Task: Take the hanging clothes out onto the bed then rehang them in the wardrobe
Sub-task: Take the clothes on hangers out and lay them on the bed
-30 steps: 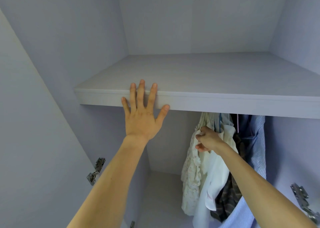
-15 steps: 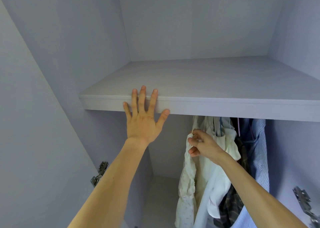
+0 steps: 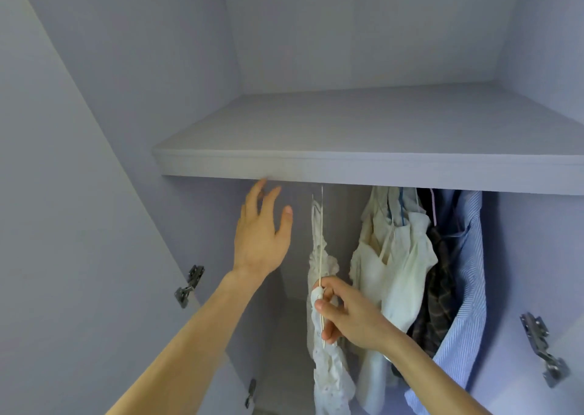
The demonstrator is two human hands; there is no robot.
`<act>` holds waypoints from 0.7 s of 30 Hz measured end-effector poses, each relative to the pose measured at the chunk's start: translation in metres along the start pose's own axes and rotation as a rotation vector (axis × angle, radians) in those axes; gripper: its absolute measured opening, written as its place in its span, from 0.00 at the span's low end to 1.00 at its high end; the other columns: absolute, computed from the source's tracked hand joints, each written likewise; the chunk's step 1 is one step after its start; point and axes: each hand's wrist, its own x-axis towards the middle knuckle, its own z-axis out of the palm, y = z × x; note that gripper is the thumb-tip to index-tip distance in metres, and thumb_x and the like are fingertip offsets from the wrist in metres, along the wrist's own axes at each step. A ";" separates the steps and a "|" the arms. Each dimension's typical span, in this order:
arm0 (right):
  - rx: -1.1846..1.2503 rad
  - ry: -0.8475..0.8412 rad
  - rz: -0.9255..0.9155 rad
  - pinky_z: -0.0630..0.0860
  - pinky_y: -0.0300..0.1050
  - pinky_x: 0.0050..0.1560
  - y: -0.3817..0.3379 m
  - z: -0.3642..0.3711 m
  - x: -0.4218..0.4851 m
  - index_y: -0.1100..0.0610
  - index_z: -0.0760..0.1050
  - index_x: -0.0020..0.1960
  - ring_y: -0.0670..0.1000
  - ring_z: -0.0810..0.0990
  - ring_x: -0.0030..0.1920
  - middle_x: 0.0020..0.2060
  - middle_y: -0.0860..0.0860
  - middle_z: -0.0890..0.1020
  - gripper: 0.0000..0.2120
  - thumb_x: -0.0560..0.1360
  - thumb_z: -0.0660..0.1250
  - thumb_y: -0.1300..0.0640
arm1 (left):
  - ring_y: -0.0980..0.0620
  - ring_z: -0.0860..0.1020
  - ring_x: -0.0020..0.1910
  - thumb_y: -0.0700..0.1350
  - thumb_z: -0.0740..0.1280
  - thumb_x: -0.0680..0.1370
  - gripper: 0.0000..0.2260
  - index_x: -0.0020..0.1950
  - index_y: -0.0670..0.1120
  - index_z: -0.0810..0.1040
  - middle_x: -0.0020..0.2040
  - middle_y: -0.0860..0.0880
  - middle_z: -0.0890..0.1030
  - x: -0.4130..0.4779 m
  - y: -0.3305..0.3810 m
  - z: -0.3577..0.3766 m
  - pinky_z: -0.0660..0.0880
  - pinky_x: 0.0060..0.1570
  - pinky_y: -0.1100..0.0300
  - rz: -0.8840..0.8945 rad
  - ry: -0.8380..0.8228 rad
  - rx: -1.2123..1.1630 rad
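Between the right fingertips, one top now drawn clear of the row

Nearest, the right hand [image 3: 350,316] pinches a white frilly top [image 3: 327,380] together with the thin arm of its hanger [image 3: 321,225]. It has slid them leftward in the last second, so a gap has opened to the other clothes [image 3: 410,272] hanging right of the knuckles. Beyond and left of that pinch, the left hand [image 3: 262,234] has come off the shelf [image 3: 347,169] edge and sits just beneath it, fingers spread loose, holding nothing. Above the fingers the hanger runs up behind the shelf and the rail is hidden; unhooking looks next, and the bed trip has yet to begin.
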 end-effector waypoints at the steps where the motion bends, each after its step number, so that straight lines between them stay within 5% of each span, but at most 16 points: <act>1: 0.010 -0.025 0.003 0.81 0.43 0.36 0.001 0.008 -0.005 0.49 0.71 0.55 0.51 0.83 0.32 0.41 0.53 0.78 0.04 0.82 0.61 0.58 | 0.53 0.65 0.74 0.53 0.58 0.84 0.18 0.73 0.52 0.70 0.76 0.53 0.65 -0.015 -0.001 0.004 0.64 0.71 0.57 -0.116 -0.108 -0.075; 3: 0.007 -0.088 0.006 0.82 0.45 0.36 0.006 0.024 -0.013 0.51 0.71 0.53 0.50 0.82 0.31 0.38 0.53 0.77 0.04 0.82 0.60 0.59 | 0.54 0.74 0.64 0.51 0.58 0.84 0.13 0.67 0.51 0.75 0.68 0.54 0.76 -0.040 -0.001 0.010 0.70 0.64 0.58 -0.402 -0.391 -0.284; 5: 0.005 -0.157 0.009 0.83 0.50 0.39 0.012 0.041 -0.021 0.52 0.70 0.53 0.51 0.83 0.31 0.39 0.53 0.77 0.03 0.82 0.60 0.58 | 0.52 0.81 0.55 0.48 0.59 0.84 0.11 0.63 0.49 0.77 0.57 0.53 0.83 -0.058 -0.001 0.011 0.76 0.61 0.50 -0.604 -0.501 -0.468; 8: 0.049 -0.251 0.004 0.84 0.52 0.42 0.019 0.067 -0.036 0.51 0.72 0.57 0.55 0.84 0.34 0.44 0.51 0.78 0.05 0.81 0.62 0.56 | 0.51 0.81 0.39 0.46 0.60 0.84 0.09 0.56 0.49 0.80 0.40 0.52 0.83 -0.084 -0.010 0.000 0.80 0.56 0.46 -0.647 -0.395 -0.493; 12: 0.050 -0.392 -0.026 0.81 0.44 0.43 0.015 0.085 -0.042 0.44 0.77 0.59 0.51 0.84 0.37 0.46 0.46 0.80 0.13 0.76 0.71 0.47 | 0.51 0.73 0.32 0.42 0.60 0.84 0.11 0.54 0.48 0.83 0.33 0.49 0.74 -0.122 -0.022 -0.040 0.75 0.39 0.60 -0.659 -0.269 -0.474; 15: -0.041 -0.232 -0.127 0.79 0.47 0.54 0.017 0.089 -0.024 0.42 0.75 0.60 0.45 0.82 0.47 0.51 0.43 0.80 0.14 0.75 0.70 0.44 | 0.49 0.65 0.33 0.43 0.63 0.82 0.12 0.48 0.53 0.86 0.34 0.46 0.68 -0.157 -0.028 -0.081 0.65 0.33 0.60 -0.678 -0.157 -0.426; 17: -0.175 -0.045 -0.259 0.72 0.50 0.66 0.015 0.095 -0.008 0.43 0.69 0.67 0.44 0.74 0.62 0.63 0.43 0.74 0.21 0.76 0.67 0.40 | 0.48 0.63 0.33 0.43 0.63 0.82 0.13 0.45 0.54 0.86 0.34 0.47 0.67 -0.184 -0.027 -0.112 0.61 0.34 0.57 -0.720 -0.114 -0.431; 19: -0.376 0.079 -0.410 0.59 0.52 0.74 0.011 0.111 0.007 0.48 0.60 0.76 0.51 0.62 0.73 0.74 0.50 0.64 0.32 0.77 0.62 0.35 | 0.51 0.62 0.31 0.42 0.63 0.81 0.13 0.44 0.51 0.87 0.31 0.50 0.67 -0.216 -0.021 -0.145 0.60 0.31 0.61 -0.790 -0.060 -0.458; 21: -0.527 0.126 -0.547 0.57 0.59 0.72 0.002 0.137 0.014 0.49 0.60 0.77 0.58 0.56 0.76 0.77 0.56 0.59 0.33 0.77 0.58 0.35 | 0.53 0.62 0.29 0.41 0.64 0.81 0.13 0.43 0.49 0.87 0.29 0.53 0.68 -0.256 -0.010 -0.176 0.60 0.29 0.64 -0.840 -0.002 -0.473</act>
